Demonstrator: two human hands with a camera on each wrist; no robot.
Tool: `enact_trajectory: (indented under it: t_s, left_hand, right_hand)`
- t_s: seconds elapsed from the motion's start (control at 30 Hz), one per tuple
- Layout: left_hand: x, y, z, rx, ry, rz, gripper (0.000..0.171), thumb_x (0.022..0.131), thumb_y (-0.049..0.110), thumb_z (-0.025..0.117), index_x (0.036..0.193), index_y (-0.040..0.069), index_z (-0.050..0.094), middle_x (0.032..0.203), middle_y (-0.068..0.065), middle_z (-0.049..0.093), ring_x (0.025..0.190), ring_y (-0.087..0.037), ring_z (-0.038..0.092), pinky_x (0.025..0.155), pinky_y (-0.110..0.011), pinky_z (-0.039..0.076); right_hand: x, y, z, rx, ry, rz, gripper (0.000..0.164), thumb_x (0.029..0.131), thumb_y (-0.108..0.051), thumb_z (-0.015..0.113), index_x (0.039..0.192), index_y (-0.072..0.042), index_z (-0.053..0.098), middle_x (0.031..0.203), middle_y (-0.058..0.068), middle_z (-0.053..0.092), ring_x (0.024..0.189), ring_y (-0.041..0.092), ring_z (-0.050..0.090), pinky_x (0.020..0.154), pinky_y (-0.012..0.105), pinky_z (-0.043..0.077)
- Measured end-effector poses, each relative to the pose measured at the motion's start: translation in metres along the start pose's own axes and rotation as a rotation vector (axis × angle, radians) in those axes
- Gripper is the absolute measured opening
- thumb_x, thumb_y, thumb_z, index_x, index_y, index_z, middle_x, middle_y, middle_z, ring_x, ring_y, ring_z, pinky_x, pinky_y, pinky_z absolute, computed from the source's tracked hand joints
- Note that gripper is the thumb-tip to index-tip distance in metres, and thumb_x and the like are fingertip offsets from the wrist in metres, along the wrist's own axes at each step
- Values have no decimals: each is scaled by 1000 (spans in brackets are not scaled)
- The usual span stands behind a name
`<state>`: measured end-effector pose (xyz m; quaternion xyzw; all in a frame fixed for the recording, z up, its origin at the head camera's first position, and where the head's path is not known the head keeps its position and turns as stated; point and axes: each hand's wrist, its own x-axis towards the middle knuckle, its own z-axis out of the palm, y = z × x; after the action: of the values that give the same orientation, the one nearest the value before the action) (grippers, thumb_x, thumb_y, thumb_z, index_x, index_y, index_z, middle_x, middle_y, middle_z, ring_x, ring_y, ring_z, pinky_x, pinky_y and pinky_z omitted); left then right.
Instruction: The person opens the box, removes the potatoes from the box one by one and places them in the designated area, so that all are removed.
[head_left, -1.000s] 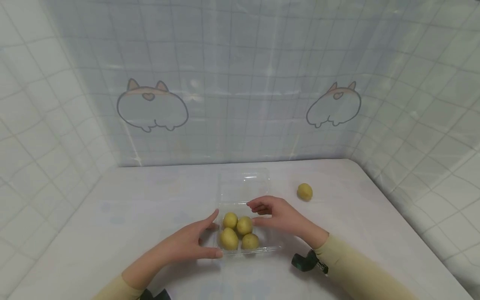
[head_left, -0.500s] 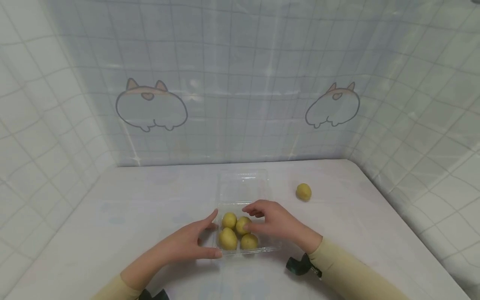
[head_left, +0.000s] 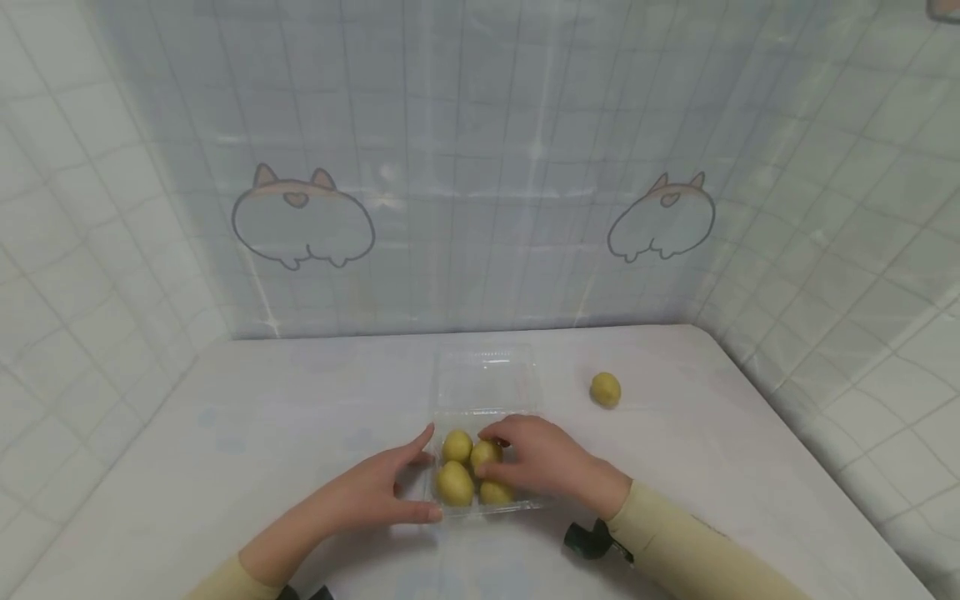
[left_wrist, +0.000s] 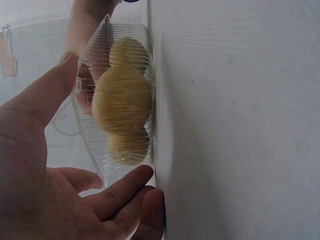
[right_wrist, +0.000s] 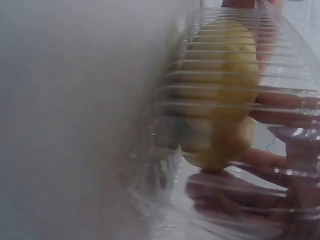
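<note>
A clear plastic clamshell box [head_left: 468, 512] lies on the table with its lid [head_left: 486, 382] folded back. Several yellow lemons [head_left: 454, 484] sit in its base. My left hand [head_left: 378, 487] is spread around the left side of the box; its thumb touches the rim [left_wrist: 75, 92] in the left wrist view. My right hand [head_left: 536, 457] reaches into the box from the right, its thumb and fingers curled round the back right lemon [head_left: 486, 455]. That hand partly covers the front right lemon [head_left: 497, 492]. Through the ridged wall, the right wrist view shows lemons [right_wrist: 220, 95] with fingers beside them.
One loose lemon [head_left: 606, 390] lies on the white table [head_left: 300, 400], behind and right of the box. Grid-patterned curtains [head_left: 480, 208] rise behind the table and on both sides. A dark strap mount [head_left: 588, 540] hangs under the right wrist.
My right hand has moved left and down into the box, its thumb and fingers closing round the back right lemon. My left hand stays at the box's left side.
</note>
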<state>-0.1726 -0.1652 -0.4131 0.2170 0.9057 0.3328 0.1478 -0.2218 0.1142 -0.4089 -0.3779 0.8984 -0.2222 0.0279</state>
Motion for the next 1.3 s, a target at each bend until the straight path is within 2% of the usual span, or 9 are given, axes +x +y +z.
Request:
enact_trajectory:
  t_s: [0.33,0.53,0.7,0.83,1.0,1.3]
  left_hand:
    - [-1,-1,1,1,1,7,107,81,61,73,159,13,19,139,-4,56,106,-18,56,85,-39,50]
    - [-1,-1,1,-3,5,11,107,80,61,73,160,15,19,138,-3,56,111,-19,55,84,-37,50]
    - [-2,0,1,-2,7,8,107,80,61,73,160,15,18,138,-2,56,107,-18,56,84,-38,50]
    - [-2,1,1,1,9,12,107,80,61,73,160,15,18,138,-3,56,101,-17,57,84,-39,49]
    - [-3,1,1,-1,11,22,107,81,61,73,159,13,18,138,-4,56,103,-18,57,84,-38,50]
    - [-1,0,1,5,3,18,107,81,61,73,159,14,18,138,-3,56,103,-17,56,83,-36,49]
  right_hand:
    - [5,-3,0,6,-89,57,49,91,-54,66,125,-19,67,107,-14,67,94,2,59,85,30,50]
    - [6,-5,1,-17,-68,73,45,90,-50,67,123,-19,68,103,-14,67,87,4,57,79,30,49]
    - [6,-4,2,4,-37,75,50,89,-46,69,128,-16,65,108,-12,67,91,4,58,82,30,50]
    - [4,-2,0,63,-1,75,58,86,-39,75,135,-12,61,116,-9,65,95,5,58,83,28,50]
    - [1,3,-3,175,59,27,56,83,-29,80,132,-8,62,119,-6,64,97,7,60,84,27,51]
    - [-6,11,-10,380,109,40,51,81,-14,81,129,-13,63,120,-9,62,103,9,63,89,25,50]
